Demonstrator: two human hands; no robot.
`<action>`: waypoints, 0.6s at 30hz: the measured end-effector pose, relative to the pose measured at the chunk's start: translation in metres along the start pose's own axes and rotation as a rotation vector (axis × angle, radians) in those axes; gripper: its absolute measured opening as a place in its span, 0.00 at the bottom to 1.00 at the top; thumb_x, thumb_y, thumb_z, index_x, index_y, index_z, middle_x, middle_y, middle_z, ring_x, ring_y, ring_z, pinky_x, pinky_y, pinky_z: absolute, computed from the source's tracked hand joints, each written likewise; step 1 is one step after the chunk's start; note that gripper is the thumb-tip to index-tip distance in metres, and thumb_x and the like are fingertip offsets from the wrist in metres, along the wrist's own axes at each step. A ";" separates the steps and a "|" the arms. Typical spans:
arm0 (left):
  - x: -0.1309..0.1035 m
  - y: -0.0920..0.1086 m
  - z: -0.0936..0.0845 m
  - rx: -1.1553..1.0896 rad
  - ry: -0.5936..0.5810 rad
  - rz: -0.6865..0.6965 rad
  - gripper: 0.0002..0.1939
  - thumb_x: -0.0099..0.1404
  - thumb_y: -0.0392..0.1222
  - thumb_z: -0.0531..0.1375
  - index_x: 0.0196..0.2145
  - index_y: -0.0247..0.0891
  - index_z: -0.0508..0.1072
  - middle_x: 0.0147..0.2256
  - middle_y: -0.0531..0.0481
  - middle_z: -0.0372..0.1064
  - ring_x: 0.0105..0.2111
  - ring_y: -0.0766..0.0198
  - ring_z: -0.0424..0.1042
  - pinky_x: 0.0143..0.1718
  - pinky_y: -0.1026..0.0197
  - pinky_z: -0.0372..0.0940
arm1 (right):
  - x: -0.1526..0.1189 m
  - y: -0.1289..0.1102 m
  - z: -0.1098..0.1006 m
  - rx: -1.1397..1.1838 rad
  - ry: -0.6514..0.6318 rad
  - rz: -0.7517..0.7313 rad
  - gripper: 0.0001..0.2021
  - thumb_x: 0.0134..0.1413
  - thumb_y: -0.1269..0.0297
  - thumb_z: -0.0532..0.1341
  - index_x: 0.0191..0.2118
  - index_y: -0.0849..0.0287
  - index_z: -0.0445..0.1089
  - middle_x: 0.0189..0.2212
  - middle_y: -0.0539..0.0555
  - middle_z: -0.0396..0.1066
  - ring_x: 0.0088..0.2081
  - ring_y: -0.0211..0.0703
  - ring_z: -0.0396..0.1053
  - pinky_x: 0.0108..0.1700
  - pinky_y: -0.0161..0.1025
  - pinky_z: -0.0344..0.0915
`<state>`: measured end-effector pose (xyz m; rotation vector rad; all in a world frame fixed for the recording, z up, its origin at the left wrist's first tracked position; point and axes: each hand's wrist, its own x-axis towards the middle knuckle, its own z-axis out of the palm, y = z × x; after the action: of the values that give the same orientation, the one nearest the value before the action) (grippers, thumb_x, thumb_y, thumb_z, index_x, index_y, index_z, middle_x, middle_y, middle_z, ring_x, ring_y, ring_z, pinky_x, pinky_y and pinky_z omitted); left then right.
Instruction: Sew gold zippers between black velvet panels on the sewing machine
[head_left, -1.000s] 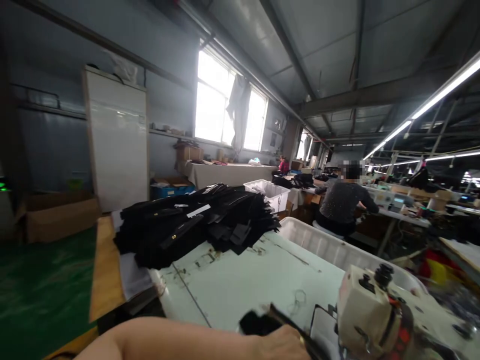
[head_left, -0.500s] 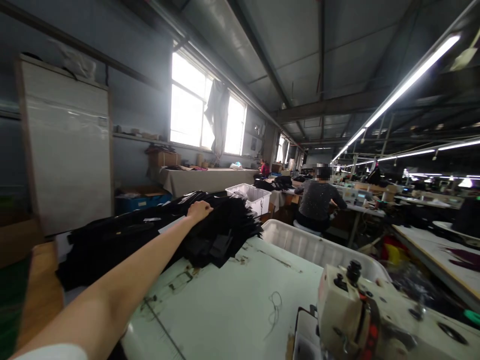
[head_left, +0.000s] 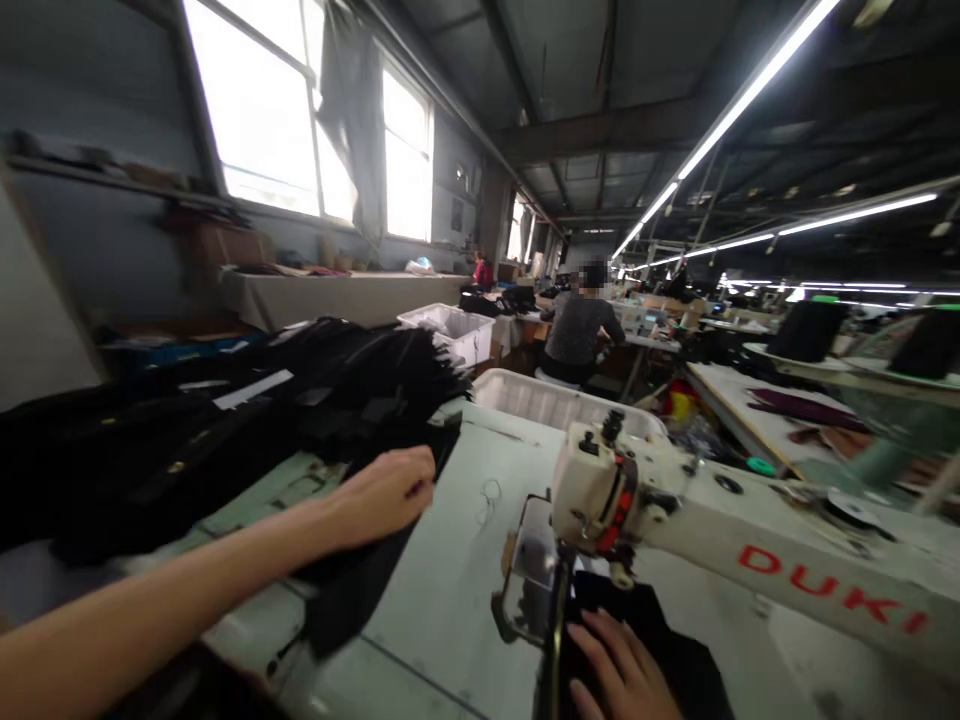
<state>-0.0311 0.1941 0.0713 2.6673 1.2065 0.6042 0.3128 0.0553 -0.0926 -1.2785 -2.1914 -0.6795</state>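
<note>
My left hand (head_left: pixel 390 492) is closed on a black cloth piece (head_left: pixel 356 590), which hangs below it over the pale green table (head_left: pixel 442 560). Behind that hand lies a large heap of black cloth (head_left: pixel 300 400) with a white paper strip (head_left: pixel 253 389) on top. At the lower right, my right hand (head_left: pixel 619 668) rests with fingers apart on another black cloth (head_left: pixel 675 640), just in front of the head of a white sewing machine (head_left: pixel 600 490). A dark strip with a metallic-looking edge runs beside its fingers.
A long white bin (head_left: pixel 555 402) stands behind the machine, with a smaller white crate (head_left: pixel 457 335) further back. A person (head_left: pixel 576 335) sits at a table beyond. Thread cones (head_left: pixel 806 330) stand at the right.
My left hand has moved from the heap toward me, with black cloth now in it. My right hand and the cloth under it have come into view as the camera turned right and down.
</note>
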 end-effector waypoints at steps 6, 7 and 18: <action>-0.054 0.105 0.086 -0.314 -0.300 0.230 0.09 0.59 0.29 0.53 0.24 0.39 0.62 0.32 0.52 0.69 0.31 0.66 0.72 0.34 0.70 0.65 | 0.015 -0.034 -0.040 -0.135 -0.109 0.010 0.20 0.60 0.58 0.57 0.57 0.52 0.68 0.49 0.53 0.74 0.49 0.48 0.73 0.46 0.43 0.73; -0.054 0.112 0.089 -0.342 -0.326 0.249 0.09 0.61 0.31 0.54 0.25 0.39 0.64 0.32 0.52 0.70 0.31 0.65 0.72 0.35 0.69 0.66 | 0.018 -0.035 -0.043 -0.126 -0.093 0.009 0.19 0.61 0.58 0.56 0.56 0.52 0.69 0.50 0.52 0.74 0.49 0.47 0.73 0.46 0.43 0.73; -0.044 0.105 0.113 -0.223 -0.305 0.288 0.30 0.67 0.43 0.59 0.64 0.39 0.57 0.65 0.37 0.54 0.65 0.44 0.52 0.64 0.35 0.45 | 0.015 -0.035 -0.030 -0.015 0.006 0.067 0.16 0.65 0.55 0.53 0.53 0.50 0.70 0.52 0.44 0.73 0.50 0.41 0.72 0.54 0.42 0.65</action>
<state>0.0620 0.0948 -0.0135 2.6331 0.6425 0.3252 0.2804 0.0301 -0.0659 -1.3498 -2.1321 -0.6736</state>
